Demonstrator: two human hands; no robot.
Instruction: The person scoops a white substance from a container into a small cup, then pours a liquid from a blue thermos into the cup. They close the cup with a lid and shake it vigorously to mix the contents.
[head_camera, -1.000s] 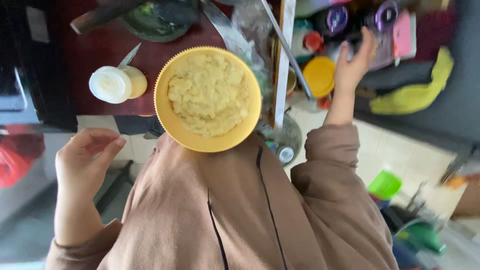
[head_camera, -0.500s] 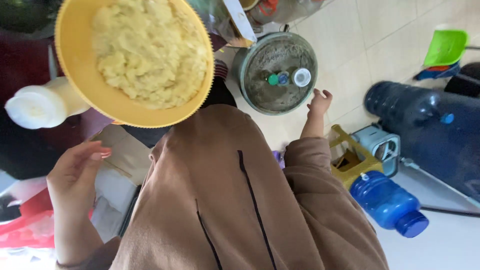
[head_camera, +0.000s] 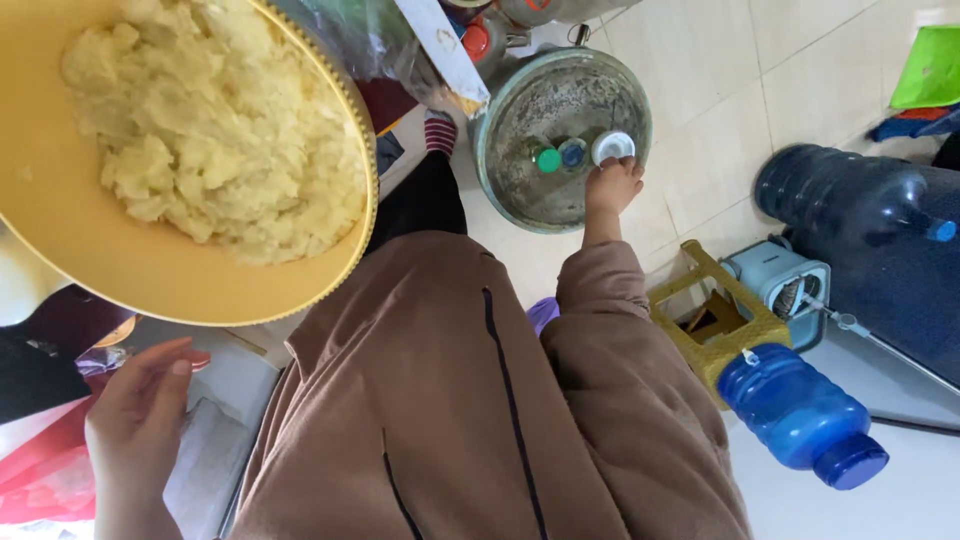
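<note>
White cap (head_camera: 612, 147) on grey round lid (head_camera: 560, 135) is touched at its 6 o'clock edge by right hand (head_camera: 612, 187), fingers curled, grasp unclear; left hand (head_camera: 140, 420) is held open, far off at 8 o'clock

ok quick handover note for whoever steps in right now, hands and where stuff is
Left hand: open, empty, hanging below the yellow bowl, not touching it.
Right hand: reached down into the round metal basin on the floor, fingers on the white cap; whether it is gripped cannot be told.
Things: the bowl is full of pale yellow mash; a green cap and a blue cap lie beside the white one.
Done: hand at the white cap.
Left: the cap is not yet lifted.
</note>
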